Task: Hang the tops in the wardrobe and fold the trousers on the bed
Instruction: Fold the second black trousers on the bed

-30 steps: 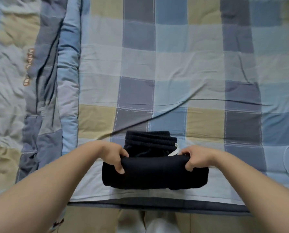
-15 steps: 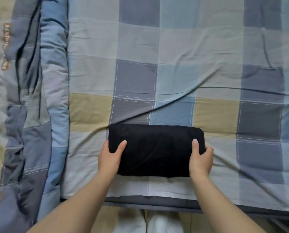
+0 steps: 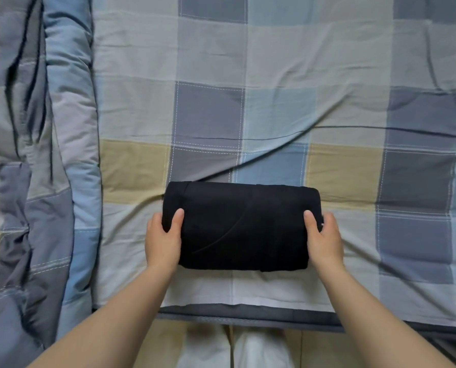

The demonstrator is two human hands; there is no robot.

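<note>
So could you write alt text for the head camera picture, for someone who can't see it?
A folded bundle of black fabric trousers lies on a blue, grey and tan checked bed sheet, gripped at its ends by a person's left hand and right hand. A rumpled blue-grey quilt lies along the left.

Head camera looks steeply down, close over the bed [image 3: 274, 62] edge.

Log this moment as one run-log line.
stage: folding | object: black folded fabric trousers on checked bed sheet | left hand: gripping left end | right hand: gripping right end
</note>
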